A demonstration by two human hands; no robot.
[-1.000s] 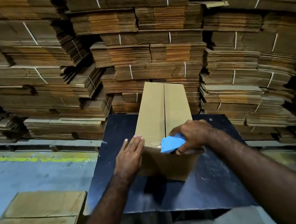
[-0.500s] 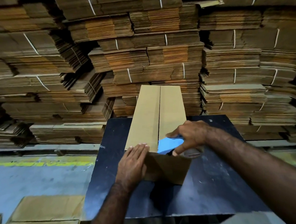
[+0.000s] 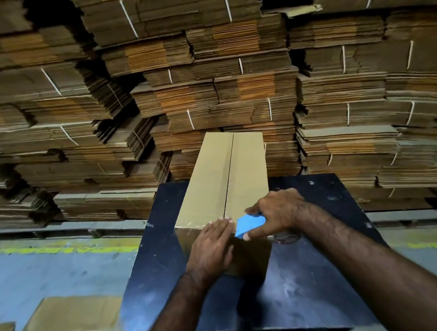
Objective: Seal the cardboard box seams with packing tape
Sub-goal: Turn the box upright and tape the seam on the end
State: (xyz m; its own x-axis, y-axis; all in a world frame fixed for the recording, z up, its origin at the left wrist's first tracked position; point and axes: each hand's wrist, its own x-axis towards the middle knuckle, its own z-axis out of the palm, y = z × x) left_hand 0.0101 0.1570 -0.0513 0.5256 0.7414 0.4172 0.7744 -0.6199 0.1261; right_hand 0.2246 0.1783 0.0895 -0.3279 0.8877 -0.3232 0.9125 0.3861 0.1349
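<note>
At frame centre, the left hand [image 3: 211, 244] had slid right — fingers flat on the box [image 3: 213, 191] seam's near end — beside the right hand [image 3: 275, 213] gripping the dispenser [image 3: 248, 224]; taping looked just begun.

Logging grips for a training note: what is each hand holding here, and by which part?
The right hand grips the blue tape dispenser around its rear body. The left hand holds nothing; it presses flat on the cardboard box at its near edge.
</note>
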